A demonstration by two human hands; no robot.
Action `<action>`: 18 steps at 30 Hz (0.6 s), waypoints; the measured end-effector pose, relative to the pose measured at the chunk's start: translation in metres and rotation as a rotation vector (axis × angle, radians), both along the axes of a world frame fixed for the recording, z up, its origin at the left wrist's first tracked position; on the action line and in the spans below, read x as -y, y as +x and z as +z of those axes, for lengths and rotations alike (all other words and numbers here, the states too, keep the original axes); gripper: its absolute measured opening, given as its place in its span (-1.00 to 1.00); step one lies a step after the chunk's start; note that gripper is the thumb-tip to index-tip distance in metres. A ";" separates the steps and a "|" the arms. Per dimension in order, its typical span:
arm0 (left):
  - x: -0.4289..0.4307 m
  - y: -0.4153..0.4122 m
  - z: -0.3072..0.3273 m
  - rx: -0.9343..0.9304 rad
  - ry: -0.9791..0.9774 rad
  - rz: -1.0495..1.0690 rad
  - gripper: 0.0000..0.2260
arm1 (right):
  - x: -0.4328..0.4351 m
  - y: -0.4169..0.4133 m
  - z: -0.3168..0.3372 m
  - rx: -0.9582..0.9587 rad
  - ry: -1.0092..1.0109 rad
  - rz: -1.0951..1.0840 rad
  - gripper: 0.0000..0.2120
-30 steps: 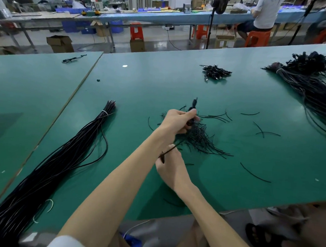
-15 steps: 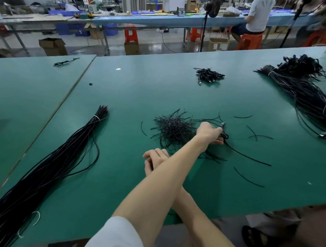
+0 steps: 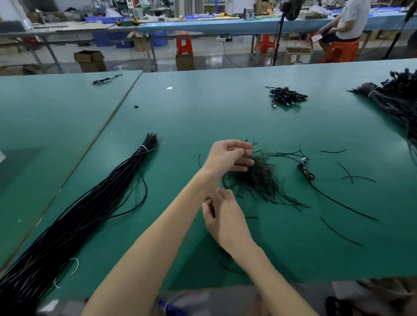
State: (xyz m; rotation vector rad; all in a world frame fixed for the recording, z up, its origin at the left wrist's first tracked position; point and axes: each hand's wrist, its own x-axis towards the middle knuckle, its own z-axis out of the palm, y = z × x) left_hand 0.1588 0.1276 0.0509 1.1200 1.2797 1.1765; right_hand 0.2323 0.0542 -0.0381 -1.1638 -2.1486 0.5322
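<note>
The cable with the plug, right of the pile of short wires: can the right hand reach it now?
Probably yes. The cable lies uncovered on the table; the right hand is near, and only the low wire pile lies between.

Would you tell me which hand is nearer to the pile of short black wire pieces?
Left. The left hand has its fingertips at the left edge of the pile; the right hand sits nearer the person, just short of it.
</note>
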 end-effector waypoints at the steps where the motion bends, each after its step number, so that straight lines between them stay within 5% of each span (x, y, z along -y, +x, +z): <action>1: 0.000 -0.019 -0.001 -0.074 0.005 0.095 -0.76 | -0.001 0.000 0.000 -0.022 -0.005 -0.002 -0.84; 3: 0.002 -0.056 -0.008 -0.330 0.006 0.268 -0.76 | 0.001 -0.001 0.002 -0.027 -0.021 -0.024 -0.86; 8: 0.027 -0.137 -0.032 -1.338 -0.223 0.465 -0.73 | -0.001 0.000 -0.001 -0.093 -0.092 -0.020 -0.89; 12: 0.048 -0.166 -0.038 -1.418 -0.430 0.502 -0.63 | -0.003 0.000 -0.002 -0.118 -0.126 -0.031 -0.90; 18: 0.055 -0.173 -0.039 -1.328 -0.471 0.439 -0.62 | -0.003 0.000 -0.003 -0.112 -0.125 -0.035 -0.89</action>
